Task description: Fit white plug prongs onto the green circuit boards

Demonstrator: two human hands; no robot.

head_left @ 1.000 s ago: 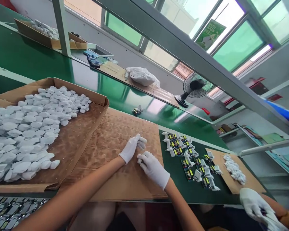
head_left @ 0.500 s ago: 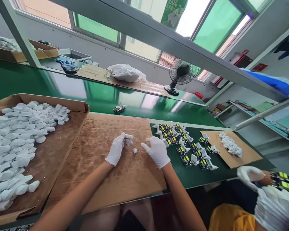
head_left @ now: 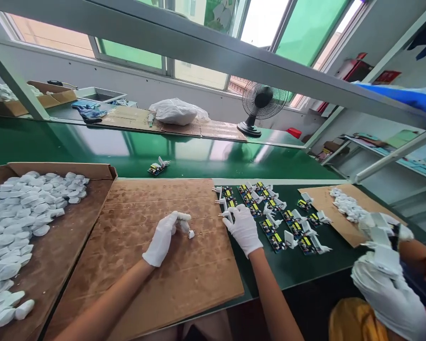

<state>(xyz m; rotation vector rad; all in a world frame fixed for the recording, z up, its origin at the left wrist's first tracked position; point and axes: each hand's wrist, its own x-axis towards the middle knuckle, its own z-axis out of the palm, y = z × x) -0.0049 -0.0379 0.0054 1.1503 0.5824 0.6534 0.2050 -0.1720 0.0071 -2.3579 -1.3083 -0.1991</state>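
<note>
My left hand (head_left: pixel 165 237), in a white glove, hovers low over a brown cardboard sheet (head_left: pixel 142 284) with its fingers loosely bent and holding nothing. Close to its fingertips lies a small white piece (head_left: pixel 191 234). My right hand (head_left: pixel 244 229), gloved too, is at the left end of a group of circuit boards (head_left: pixel 272 233) with white plug parts. Its thumb and fingers close round the white plug part (head_left: pixel 227 215) of one board; the exact contact is partly hidden by the fingers.
A cardboard box (head_left: pixel 83 232) at left holds many white oval caps (head_left: pixel 28 203). A lone board (head_left: pixel 158 166) lies on the green bench. A co-worker's gloved hand (head_left: pixel 386 293) holds a white part at right, beside cardboard with white pieces (head_left: pixel 344 203). A fan (head_left: pixel 262 97) stands behind.
My right hand has moved right from above the cardboard to the circuit boards and closed on one. My left hand stays near the small white piece. The co-worker's hands have shifted.
</note>
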